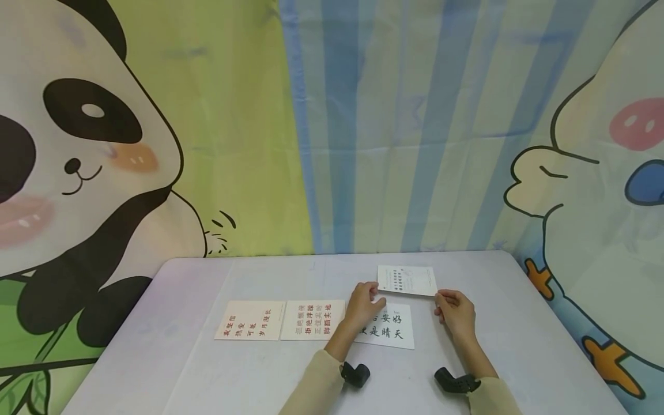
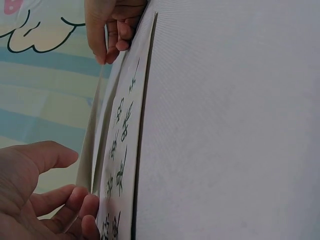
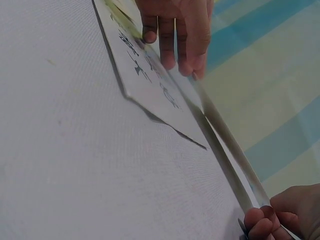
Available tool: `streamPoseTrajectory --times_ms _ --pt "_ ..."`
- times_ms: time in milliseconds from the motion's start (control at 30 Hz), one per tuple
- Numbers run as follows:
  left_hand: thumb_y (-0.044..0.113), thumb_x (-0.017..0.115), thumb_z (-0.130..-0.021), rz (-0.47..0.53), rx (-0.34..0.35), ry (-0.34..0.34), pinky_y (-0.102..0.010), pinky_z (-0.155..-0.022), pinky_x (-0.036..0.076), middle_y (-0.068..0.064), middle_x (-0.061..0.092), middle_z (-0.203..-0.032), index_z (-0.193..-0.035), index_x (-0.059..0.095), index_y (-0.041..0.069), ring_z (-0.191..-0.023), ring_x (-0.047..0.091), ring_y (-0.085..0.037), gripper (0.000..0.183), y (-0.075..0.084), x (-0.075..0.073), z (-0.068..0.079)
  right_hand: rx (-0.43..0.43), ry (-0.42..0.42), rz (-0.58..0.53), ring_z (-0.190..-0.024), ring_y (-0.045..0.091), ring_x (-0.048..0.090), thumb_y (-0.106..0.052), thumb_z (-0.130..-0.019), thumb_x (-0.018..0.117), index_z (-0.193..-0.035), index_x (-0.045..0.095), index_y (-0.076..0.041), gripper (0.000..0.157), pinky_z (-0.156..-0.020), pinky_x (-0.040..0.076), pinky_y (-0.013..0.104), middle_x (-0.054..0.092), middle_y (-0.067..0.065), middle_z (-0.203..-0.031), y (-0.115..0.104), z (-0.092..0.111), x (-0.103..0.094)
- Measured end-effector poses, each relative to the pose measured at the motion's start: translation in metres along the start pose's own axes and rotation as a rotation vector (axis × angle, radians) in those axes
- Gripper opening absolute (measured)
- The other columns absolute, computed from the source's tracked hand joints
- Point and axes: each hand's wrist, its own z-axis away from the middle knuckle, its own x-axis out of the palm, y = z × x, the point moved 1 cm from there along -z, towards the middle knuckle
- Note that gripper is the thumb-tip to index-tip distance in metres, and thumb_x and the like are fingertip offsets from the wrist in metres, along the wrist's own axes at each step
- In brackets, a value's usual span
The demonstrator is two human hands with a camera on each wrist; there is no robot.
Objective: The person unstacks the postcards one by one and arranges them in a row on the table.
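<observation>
A white card with small dark print (image 1: pixel 407 279) is at the back of the table, tilted, its near edge raised. My right hand (image 1: pixel 457 314) pinches its near right corner between thumb and fingers. At its left end is my left hand (image 1: pixel 363 305), fingertips touching the edge while the thumb stands apart, as the left wrist view shows. Under the left hand lies a white card with large black calligraphy (image 1: pixel 396 331), its left part hidden by that hand. In the right wrist view two thin edges run side by side; whether more than one card is held I cannot tell.
Left of the hands lie two cream cards with red lettering: a left one (image 1: pixel 254 320) and a right one (image 1: pixel 311 320), side by side. The white table (image 1: pixel 249 380) ends at a cartoon-printed curtain (image 1: pixel 389 144). Black wrist cameras sit on both wrists.
</observation>
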Motion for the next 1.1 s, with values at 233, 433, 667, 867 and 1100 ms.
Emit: streamPoseTrajectory --times_ms 233,433,667,867,1100 --pt "0.009 0.069 -0.088 0.091 0.028 -0.009 -0.022 -0.075 0.047 -0.006 0.055 -0.1 -0.127 0.057 -0.005 -0.087 0.052 -0.013 0.043 0.004 0.001 0.003 0.004 0.009 -0.017 -0.058 0.007 0.059 -0.009 -0.095 0.06 -0.116 0.056 0.009 0.029 -0.047 0.048 0.02 0.064 0.012 -0.09 0.001 0.004 -0.005" --pt "0.009 0.069 -0.088 0.145 0.037 -0.031 -0.022 -0.077 0.049 -0.008 0.057 -0.105 -0.128 0.056 -0.004 -0.092 0.057 -0.019 0.044 0.008 0.004 0.005 0.032 0.017 -0.029 -0.06 0.006 0.059 -0.01 -0.095 0.06 -0.118 0.056 0.008 0.029 -0.048 0.048 0.02 0.063 0.005 -0.087 0.001 0.007 -0.014" --pt "0.011 0.069 -0.088 0.148 0.022 -0.055 -0.019 -0.074 0.048 -0.001 0.056 -0.104 -0.129 0.057 -0.001 -0.09 0.056 -0.013 0.044 0.011 0.008 0.011 0.053 0.033 0.0 -0.06 0.008 0.06 -0.01 -0.094 0.06 -0.118 0.056 0.006 0.03 -0.049 0.049 0.021 0.062 0.004 -0.088 0.004 0.012 -0.023" --pt "0.011 0.069 -0.088 0.157 0.032 -0.075 -0.018 -0.073 0.048 -0.002 0.058 -0.104 -0.128 0.058 -0.001 -0.087 0.055 -0.009 0.043 0.015 0.011 0.017 0.055 0.03 0.041 -0.062 0.007 0.06 -0.012 -0.094 0.059 -0.119 0.055 0.004 0.03 -0.05 0.049 0.021 0.062 0.007 -0.093 0.007 0.017 -0.032" --pt "0.011 0.07 -0.088 0.156 0.056 -0.109 -0.016 -0.07 0.046 -0.002 0.058 -0.104 -0.126 0.06 -0.002 -0.084 0.054 -0.006 0.041 0.015 0.019 0.024 0.075 0.018 0.084 -0.064 0.008 0.059 -0.012 -0.095 0.058 -0.121 0.053 0.003 0.031 -0.051 0.049 0.022 0.06 0.009 -0.095 0.011 0.023 -0.044"
